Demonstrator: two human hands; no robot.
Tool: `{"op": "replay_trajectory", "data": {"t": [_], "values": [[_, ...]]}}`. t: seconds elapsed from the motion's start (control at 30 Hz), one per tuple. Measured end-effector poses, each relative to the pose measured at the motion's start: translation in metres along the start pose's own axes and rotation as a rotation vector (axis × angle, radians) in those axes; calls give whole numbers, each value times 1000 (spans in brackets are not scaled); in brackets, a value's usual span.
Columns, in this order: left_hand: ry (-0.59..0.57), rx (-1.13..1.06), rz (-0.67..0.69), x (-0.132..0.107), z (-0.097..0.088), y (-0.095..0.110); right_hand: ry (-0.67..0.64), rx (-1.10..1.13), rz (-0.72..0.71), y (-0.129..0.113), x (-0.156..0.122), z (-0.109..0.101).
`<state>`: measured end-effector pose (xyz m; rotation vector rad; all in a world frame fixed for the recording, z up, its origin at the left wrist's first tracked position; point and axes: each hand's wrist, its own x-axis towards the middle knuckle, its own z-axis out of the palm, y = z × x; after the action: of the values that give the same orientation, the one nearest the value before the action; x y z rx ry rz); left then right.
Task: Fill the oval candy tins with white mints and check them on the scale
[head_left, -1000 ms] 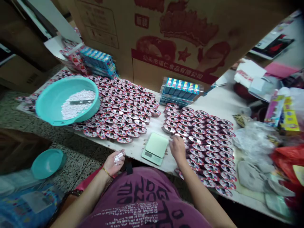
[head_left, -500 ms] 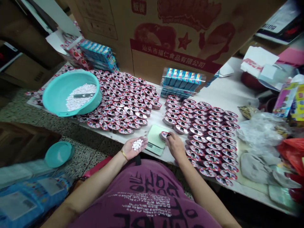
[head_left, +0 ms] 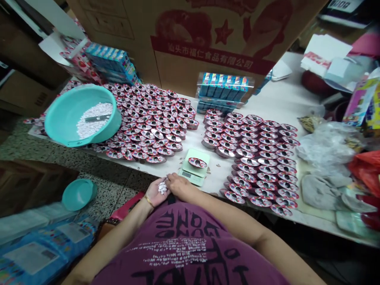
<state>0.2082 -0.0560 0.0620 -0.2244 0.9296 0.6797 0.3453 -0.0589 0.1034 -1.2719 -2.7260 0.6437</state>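
Note:
My left hand point(head_left: 154, 192) is palm up and cupped in front of my shirt, holding a small heap of white candy-like pellets point(head_left: 162, 187). Over the edge of that palm lies my right hand point(head_left: 179, 186); its fingers are bent together at the pellets, and what they pinch is hidden. Just beyond both hands, a pale green scale point(head_left: 185, 167) carries one oval container point(head_left: 197, 162) with a red patterned top and a dark round hole in its middle. The scale's display faces me.
Many similar oval containers stand in rows on the right point(head_left: 248, 161) and in a crowd on the left point(head_left: 156, 159). A turquoise basin point(head_left: 53, 122) holds white pellets and a flat metal strip point(head_left: 97, 118). Behind rise a large carton point(head_left: 184, 59) and blue packs point(head_left: 222, 85). Plastic bags point(head_left: 325, 148) lie right.
The oval container is now on the scale, let go by my right hand. That hand has moved left to the pellets in my left palm. The view has shifted slightly.

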Motion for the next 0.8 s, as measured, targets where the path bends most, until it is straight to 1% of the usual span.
{"op": "replay_trajectory", "data": {"t": [0.1, 0.17, 0.23, 0.33, 0.43, 0.5, 0.6, 0.67, 0.73, 0.8], "values": [[82, 33, 15, -5, -13, 0, -23, 7, -38, -5, 6, 4], [111, 52, 18, -8, -17, 1, -35, 14, -59, -5, 9, 8], [121, 57, 20, -9, -18, 2, -43, 23, -79, -5, 13, 12], [106, 48, 21, -8, -15, 5, -43, 59, -108, -2, 16, 16], [64, 50, -2, -7, -10, 7, -28, 79, -90, 1, 15, 17], [37, 51, -22, -5, -7, 8, -49, 82, -55, 3, 13, 15], [17, 63, -42, 0, 0, 8, -84, 92, 4, 8, 9, 9], [5, 84, -55, 6, 9, 8, -85, 118, 61, 15, 7, 3], [-27, 103, -63, 13, 23, 8, -43, 180, 131, 28, 4, -2], [-81, 111, -57, 21, 39, 8, 62, 267, 181, 43, -3, -7]]}}
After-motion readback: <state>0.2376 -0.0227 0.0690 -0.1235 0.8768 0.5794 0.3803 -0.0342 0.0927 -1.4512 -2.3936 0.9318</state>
